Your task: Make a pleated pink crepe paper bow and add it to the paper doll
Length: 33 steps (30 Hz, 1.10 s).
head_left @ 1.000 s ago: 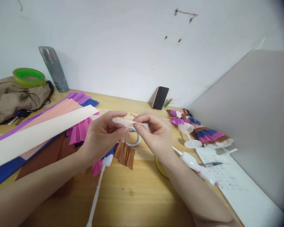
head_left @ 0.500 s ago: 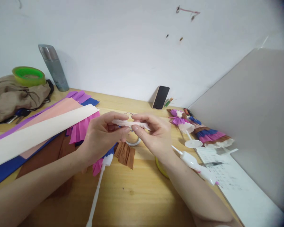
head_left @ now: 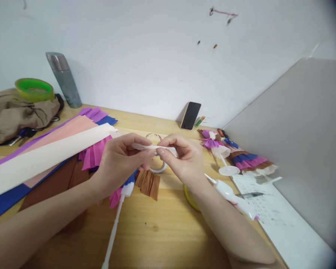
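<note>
Above one tape roll (head_left: 157,167), two hands (left hand (head_left: 120,162), right hand (head_left: 184,158)) pinch one paper strip (head_left: 154,148).

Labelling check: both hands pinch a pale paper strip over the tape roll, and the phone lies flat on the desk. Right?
Not quite. In the head view the phone leans upright against the wall, not flat. The rest holds: the left hand and right hand pinch the pale paper strip above the tape roll.
</note>
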Available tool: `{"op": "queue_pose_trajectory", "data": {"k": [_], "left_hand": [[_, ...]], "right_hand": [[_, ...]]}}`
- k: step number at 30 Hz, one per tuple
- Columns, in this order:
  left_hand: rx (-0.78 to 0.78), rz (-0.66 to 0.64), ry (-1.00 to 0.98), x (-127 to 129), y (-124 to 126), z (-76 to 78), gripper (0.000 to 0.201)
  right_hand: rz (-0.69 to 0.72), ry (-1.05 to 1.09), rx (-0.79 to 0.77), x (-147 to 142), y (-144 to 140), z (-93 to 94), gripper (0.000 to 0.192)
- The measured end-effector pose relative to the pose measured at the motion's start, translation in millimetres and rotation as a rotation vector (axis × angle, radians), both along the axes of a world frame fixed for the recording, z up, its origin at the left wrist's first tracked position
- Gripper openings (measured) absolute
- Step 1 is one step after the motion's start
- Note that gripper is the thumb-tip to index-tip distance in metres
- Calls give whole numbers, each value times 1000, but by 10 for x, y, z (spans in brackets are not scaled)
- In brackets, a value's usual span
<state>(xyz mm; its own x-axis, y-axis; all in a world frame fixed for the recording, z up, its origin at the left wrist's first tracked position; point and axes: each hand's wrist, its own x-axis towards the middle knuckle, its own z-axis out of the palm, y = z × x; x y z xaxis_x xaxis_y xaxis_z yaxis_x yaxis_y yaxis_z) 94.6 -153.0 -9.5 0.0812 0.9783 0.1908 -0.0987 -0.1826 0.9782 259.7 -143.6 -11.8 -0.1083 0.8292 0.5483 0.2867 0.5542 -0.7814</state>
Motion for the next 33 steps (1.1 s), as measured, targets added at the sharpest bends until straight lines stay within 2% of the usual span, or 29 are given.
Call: {"op": "queue_pose_trajectory", "data": {"k": [14, 20, 27, 33], "left_hand": [[-3, -16, -7, -15, 42, 0, 29], [-14, -62, 26, -32, 44, 56, 29], [-105, -128, -1, -37, 69, 34, 27], [-80, -104, -38, -36, 66, 15, 21]], "right_hand": [[8, 86, -69, 20, 39, 5, 11], [5, 11, -12, 27, 35, 1, 11], [26, -45, 53, 13, 11, 17, 14], [30, -60, 53, 20, 11, 17, 14]]}}
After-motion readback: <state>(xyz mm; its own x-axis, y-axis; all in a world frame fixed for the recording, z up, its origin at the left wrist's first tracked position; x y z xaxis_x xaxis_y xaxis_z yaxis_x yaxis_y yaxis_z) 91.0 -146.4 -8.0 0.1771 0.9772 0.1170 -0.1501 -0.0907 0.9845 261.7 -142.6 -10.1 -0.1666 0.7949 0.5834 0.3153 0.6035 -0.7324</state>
